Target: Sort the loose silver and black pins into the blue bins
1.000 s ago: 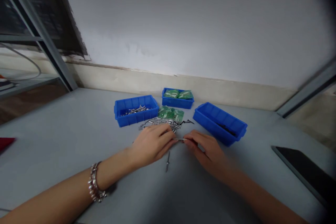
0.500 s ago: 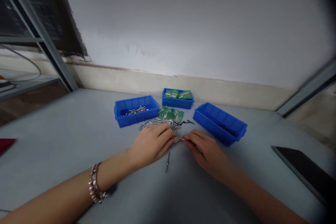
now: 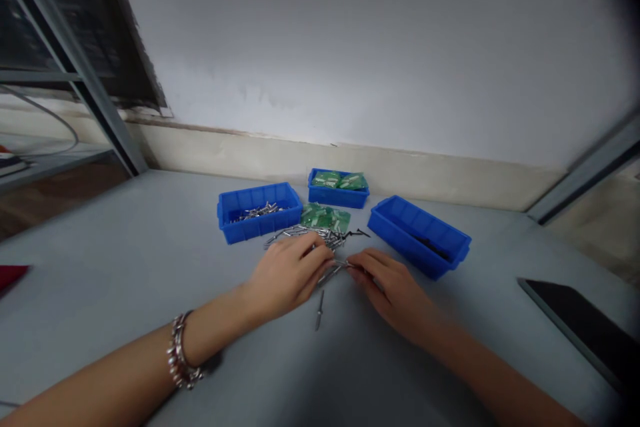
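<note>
My left hand (image 3: pixel 290 273) is closed in a pinch at the near edge of a pile of silver metal rivets (image 3: pixel 300 231). My right hand (image 3: pixel 387 283) pinches one end of a thin silver rivet (image 3: pixel 342 263), whose other end reaches towards my left fingertips. What my left fingers grip is hidden behind them. Just below, another couple of rivets (image 3: pixel 329 275) lie slanted between the hands. A single rivet (image 3: pixel 319 311), thin with a thicker end, rests nearer to me. A few black screws (image 3: pixel 357 233) lie at the pile's right side.
A blue bin (image 3: pixel 235 232) at left holds small silver parts. The back blue bin (image 3: pixel 337 197) holds green packets, and a green packet (image 3: pixel 325 217) lies before it. The right blue bin (image 3: pixel 405 240) contains dark parts. A dark tablet-like slab (image 3: pixel 575 320) lies far right.
My left fingers have drawn slightly back to the left, and more of the rivets lying between the hands shows. My right hand stays nearly in place.
</note>
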### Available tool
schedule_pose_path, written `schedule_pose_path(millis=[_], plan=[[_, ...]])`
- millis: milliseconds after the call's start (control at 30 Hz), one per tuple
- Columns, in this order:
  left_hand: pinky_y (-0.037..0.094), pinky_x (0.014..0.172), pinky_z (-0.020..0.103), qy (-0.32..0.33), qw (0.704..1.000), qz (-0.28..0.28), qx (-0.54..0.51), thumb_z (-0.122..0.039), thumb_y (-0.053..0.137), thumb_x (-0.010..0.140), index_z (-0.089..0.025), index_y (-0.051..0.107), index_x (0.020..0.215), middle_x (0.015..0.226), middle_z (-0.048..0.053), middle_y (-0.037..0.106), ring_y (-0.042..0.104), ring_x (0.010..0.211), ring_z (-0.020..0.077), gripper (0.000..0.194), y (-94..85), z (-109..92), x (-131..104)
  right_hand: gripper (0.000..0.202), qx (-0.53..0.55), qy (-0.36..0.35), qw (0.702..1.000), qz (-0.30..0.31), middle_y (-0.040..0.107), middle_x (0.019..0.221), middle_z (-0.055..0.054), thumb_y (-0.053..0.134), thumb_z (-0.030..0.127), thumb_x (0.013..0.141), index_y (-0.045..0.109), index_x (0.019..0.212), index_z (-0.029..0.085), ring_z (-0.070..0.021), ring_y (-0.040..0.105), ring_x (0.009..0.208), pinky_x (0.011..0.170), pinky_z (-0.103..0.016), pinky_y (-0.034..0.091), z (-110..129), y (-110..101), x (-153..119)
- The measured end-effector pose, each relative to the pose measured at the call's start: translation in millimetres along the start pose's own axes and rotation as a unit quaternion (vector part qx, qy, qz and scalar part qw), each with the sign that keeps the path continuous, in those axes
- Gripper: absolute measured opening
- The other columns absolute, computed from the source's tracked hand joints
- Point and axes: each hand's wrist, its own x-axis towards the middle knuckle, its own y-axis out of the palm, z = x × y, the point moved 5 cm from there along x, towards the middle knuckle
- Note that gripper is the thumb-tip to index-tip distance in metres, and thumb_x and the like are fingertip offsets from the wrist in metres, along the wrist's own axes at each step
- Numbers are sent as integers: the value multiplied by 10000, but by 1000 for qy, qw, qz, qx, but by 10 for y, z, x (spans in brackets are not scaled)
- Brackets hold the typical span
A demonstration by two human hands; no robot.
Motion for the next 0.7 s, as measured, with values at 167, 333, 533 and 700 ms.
schedule_pose_path(millis=[167, 333, 533, 700], plan=[[428, 562, 257, 0, 1000, 12, -2, -258, 326, 926, -148, 539, 832, 744, 34, 539, 510, 661, 143, 258, 23, 0, -6, 219, -5, -8, 1000, -18, 624, 830, -59, 360, 192, 899, 577, 924, 181, -184, 576, 787, 699, -323, 474, -3, -26, 9], [430, 581, 260, 3, 1000, 7, -6, -259, 339, 923, -152, 539, 848, 755, 31, 543, 511, 675, 143, 239, 8, 2, -19, 202, -12, 4, 999, 34, 620, 821, -66, 385, 172, 888, 586, 874, 172, -183, 583, 784, 704, -324, 482, 9, 22, 14], [425, 574, 256, 12, 997, 71, -13, -260, 314, 927, -151, 548, 839, 778, 39, 538, 511, 677, 142, 273, 86, 4, -29, 212, -17, 5, 999, 37, 614, 840, -77, 365, 158, 890, 577, 892, 171, -194, 574, 794, 720, -353, 482, -10, 28, 9], [429, 575, 265, 5, 997, 80, 1, -268, 306, 927, -151, 553, 832, 789, 46, 540, 514, 680, 149, 290, 98, 4, -29, 226, -1, -15, 1000, 10, 605, 848, -75, 340, 162, 901, 564, 930, 162, -194, 564, 806, 722, -350, 475, -7, -11, 8]])
